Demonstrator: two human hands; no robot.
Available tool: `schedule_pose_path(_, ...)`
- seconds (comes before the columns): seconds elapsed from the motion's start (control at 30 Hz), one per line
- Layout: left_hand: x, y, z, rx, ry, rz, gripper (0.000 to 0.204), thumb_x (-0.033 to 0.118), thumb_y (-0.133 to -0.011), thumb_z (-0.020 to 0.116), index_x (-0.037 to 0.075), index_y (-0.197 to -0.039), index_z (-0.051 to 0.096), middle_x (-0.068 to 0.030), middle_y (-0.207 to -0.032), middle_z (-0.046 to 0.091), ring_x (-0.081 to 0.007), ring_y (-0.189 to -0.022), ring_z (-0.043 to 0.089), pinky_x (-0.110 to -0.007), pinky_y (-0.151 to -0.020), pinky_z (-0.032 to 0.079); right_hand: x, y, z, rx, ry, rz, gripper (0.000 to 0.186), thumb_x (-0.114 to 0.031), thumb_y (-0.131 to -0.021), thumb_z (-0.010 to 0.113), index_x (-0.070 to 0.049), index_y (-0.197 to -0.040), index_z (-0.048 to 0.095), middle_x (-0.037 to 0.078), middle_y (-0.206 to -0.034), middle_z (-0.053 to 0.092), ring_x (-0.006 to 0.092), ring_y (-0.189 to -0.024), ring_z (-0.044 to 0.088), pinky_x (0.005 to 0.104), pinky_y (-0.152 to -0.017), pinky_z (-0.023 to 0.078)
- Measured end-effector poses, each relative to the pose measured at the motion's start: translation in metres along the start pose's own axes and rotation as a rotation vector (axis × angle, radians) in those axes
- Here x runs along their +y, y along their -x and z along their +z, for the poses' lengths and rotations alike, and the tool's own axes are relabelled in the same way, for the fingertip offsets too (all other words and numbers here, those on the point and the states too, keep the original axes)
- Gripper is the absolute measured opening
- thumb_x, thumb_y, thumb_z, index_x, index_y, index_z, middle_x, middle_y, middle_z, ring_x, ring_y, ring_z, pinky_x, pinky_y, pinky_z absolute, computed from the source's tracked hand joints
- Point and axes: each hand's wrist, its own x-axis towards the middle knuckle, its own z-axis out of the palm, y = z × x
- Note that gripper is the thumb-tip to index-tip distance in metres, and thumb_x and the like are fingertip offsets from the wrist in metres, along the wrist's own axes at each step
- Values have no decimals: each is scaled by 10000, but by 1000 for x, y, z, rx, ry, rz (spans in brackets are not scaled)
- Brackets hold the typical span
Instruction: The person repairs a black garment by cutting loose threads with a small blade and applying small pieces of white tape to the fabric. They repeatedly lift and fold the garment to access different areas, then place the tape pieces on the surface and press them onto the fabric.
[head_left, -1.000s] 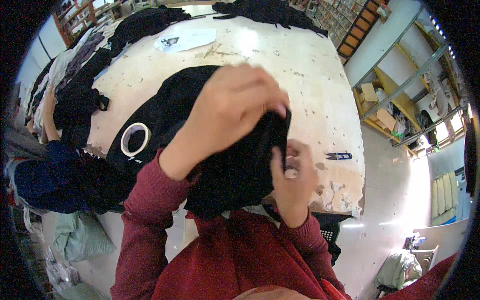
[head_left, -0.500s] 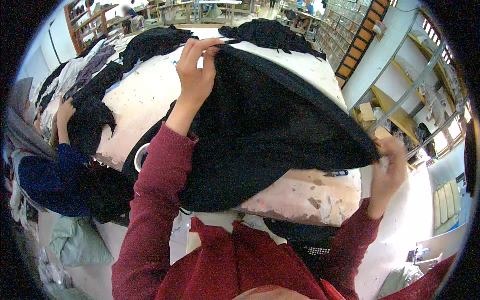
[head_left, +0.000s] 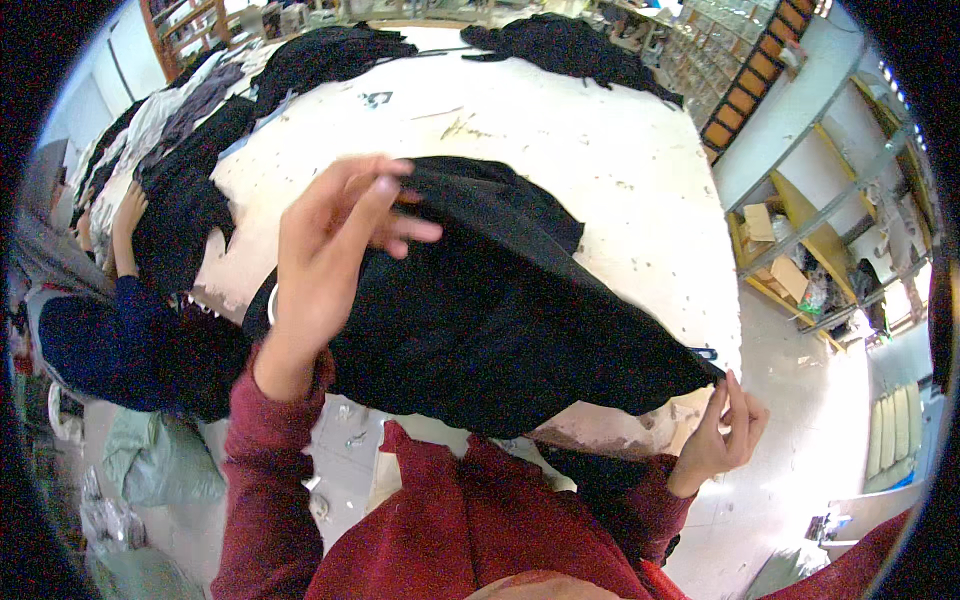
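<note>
1. Table (head_left: 650, 190): the black cloth (head_left: 500, 320) lies on its near part and seems to hang past the near edge; its weight could prob. drag it into creases.
2. Cloth again: the layers could shift, b/c only one corner is visibly pinched.
3. L hand (head_left: 340, 225): fingers are spread at the cloth's upper-left part, no pinch is seen; contact can't be told. If there is none, this side could slump.
4. R hand (head_left: 725, 430): thumb + fingertips pinch the right corner; the hold is narrow, so the corner could slip out.
5. White ring (head_left: 271, 305), partly hidden by L wrist, and small blue tool (head_left: 705, 353) at the cloth's right edge: moving cloth could push them, b/c both are v. close.
6. Count, big to small: 1 table; 1 cloth (no. of layers unclear); 2 black heaps (head_left: 570, 55) at far side; 2 own hands; 1 ring; 1 tool.
</note>
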Motion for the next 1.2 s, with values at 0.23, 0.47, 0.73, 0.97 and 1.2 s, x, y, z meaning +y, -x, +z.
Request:
schedule_pose_path(0.23,-33,103,19,426,362,-29,417,-15,-891,603,-104,-1270,456,-175,-1173,562,-202,-830,682,-338,-751,597,-35,36,7,91,-1033,994,155,-148,-916,631,-47,-1011,561,13,-853,556,53,-701,507,196,-571,399)
schedule_pose_path(0.47,-34,123,26,464,320,-48,555,-168,-796,633,-113,-1298,404,-203,-1308,464,-240,-875,689,-324,-755,602,-35,35,14,48,-1042,1009,230,-28,-925,602,-47,-1135,509,-16,-836,525,36,-701,491,176,-586,414)
schedule_pose_path(0.73,-32,123,24,416,365,-7,581,-185,-784,627,-125,-1310,386,-222,-1330,449,-246,-876,690,-327,-769,603,-27,43,16,5,-1078,969,316,-67,-946,581,-5,-1239,481,61,-961,610,84,-840,575,193,-690,474)
schedule_pose_path(0.97,-31,122,21,440,349,-23,596,-182,-783,630,-121,-1321,381,-227,-1349,430,-235,-846,691,-323,-757,601,-26,42,17,11,-1139,945,316,-69,-951,575,-2,-1243,476,75,-981,623,100,-848,590,201,-684,481)
schedule_pose_path(1.2,-33,124,15,464,276,-50,605,-167,-785,638,-120,-1329,379,-222,-1322,451,-217,-848,687,-309,-748,596,-36,35,14,-5,-1184,888,327,-57,-947,575,-8,-1250,462,112,-1009,632,129,-877,610,224,-724,507)
